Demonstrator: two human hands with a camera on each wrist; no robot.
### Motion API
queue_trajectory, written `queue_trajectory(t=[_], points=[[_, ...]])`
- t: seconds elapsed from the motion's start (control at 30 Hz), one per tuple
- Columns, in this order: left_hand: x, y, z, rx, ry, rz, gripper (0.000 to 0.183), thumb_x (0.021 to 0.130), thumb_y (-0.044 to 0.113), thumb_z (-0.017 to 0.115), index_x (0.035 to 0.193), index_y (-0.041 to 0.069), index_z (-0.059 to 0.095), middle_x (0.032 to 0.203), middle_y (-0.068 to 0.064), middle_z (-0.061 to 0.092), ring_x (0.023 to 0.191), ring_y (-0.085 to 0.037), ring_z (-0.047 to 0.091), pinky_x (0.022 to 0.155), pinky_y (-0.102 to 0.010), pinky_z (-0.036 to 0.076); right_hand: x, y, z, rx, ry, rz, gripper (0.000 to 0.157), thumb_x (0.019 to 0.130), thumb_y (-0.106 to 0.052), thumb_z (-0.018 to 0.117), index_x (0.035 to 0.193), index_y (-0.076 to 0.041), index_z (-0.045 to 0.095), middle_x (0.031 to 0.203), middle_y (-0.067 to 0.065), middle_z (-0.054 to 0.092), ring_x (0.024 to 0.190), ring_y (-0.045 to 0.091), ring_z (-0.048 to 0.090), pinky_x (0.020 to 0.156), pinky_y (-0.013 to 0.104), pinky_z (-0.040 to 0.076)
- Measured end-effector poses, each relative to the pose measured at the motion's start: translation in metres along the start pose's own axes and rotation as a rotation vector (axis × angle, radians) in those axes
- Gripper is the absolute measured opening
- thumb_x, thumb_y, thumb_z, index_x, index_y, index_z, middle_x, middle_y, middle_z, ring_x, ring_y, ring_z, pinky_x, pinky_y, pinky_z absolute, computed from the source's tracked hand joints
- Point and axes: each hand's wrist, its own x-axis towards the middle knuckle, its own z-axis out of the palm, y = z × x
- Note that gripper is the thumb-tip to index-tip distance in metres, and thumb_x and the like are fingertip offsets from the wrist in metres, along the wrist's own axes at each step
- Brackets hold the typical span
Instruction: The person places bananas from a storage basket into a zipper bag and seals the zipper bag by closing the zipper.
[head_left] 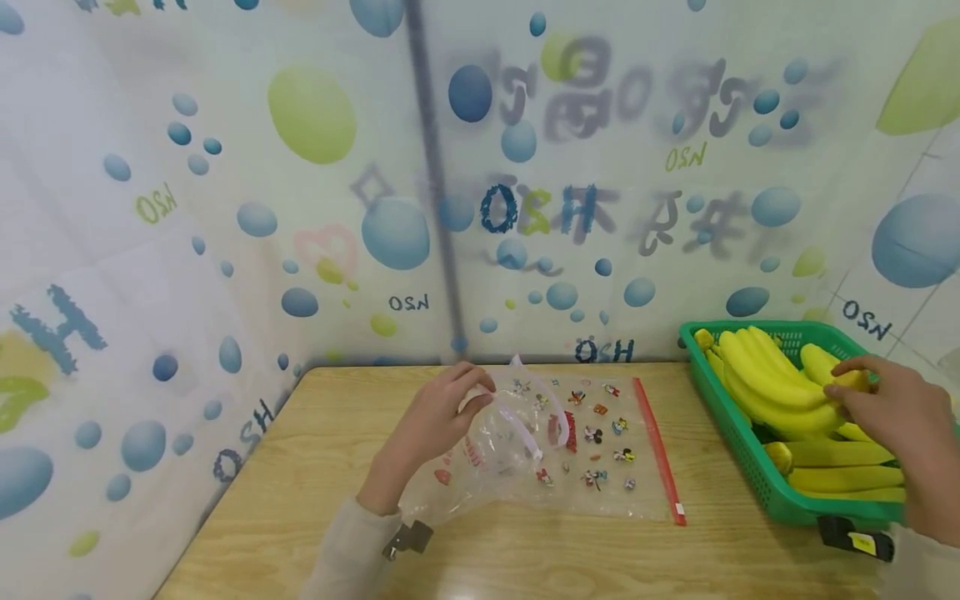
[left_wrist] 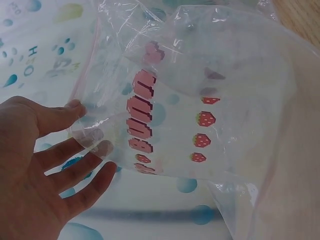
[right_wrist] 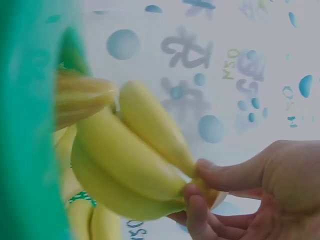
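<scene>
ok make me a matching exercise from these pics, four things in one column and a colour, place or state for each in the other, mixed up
Things
1. right grip
2. basket
3. left grip
4. red strip

Descriptions
A. green, holding yellow bananas
B. over the table, between the clear bag's prints and the green rim
C. pinches the end of the bananas
D. touches the clear bag near its edge

Right pairs: 1-C, 2-A, 3-D, 4-B
</scene>
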Motion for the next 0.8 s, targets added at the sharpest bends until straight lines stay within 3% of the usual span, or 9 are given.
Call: queue_trajectory(t=[0.2,0.37,0.47,0.8], points=[[-0.002,0.0,0.0,-0.028,0.006,-0.004,0.008,0.094,0.021,0.062,0.102,0.018,0.065,0.1,0.011,0.06,0.08,-0.004,0.054,0.069,-0.022,0.048,-0.008,-0.017,-0.006,0.082,0.077,-0.015,0.037,0.101,-0.022,0.049,0.124,0.008,0.046,0.073,0.016,0.063,0.054,0.014,0.05,0.047,0.029,0.038],[-0.001,0.0,0.0,-0.006,0.01,-0.004,0.006,0.094,0.02,0.063,0.1,0.019,0.063,0.1,0.01,0.059,0.08,-0.004,0.053,0.068,-0.022,0.048,-0.012,-0.034,-0.009,0.149,0.089,-0.143,0.032,0.1,-0.018,0.052,0.123,0.003,0.05,0.09,0.027,0.064,0.058,-0.002,0.052,0.05,0.022,0.046],[-0.001,0.0,0.0,0.009,0.009,0.0,0.006,0.094,0.019,0.063,0.1,0.02,0.062,0.1,0.009,0.06,0.08,-0.005,0.054,0.068,-0.022,0.048,-0.016,-0.045,-0.01,0.186,0.07,-0.218,0.028,0.1,-0.018,0.052,0.123,-0.002,0.052,0.094,0.026,0.064,0.06,-0.01,0.052,0.053,0.018,0.048],[0.001,0.002,-0.001,-0.012,0.015,-0.002,0.007,0.093,0.016,0.064,0.099,0.018,0.062,0.1,0.008,0.06,0.088,-0.014,0.061,0.074,-0.028,0.05,-0.027,-0.082,-0.001,0.305,-0.008,-0.437,0.023,0.097,-0.014,0.057,0.119,-0.012,0.056,0.079,0.006,0.062,0.063,0.006,0.055,0.054,0.02,0.044]])
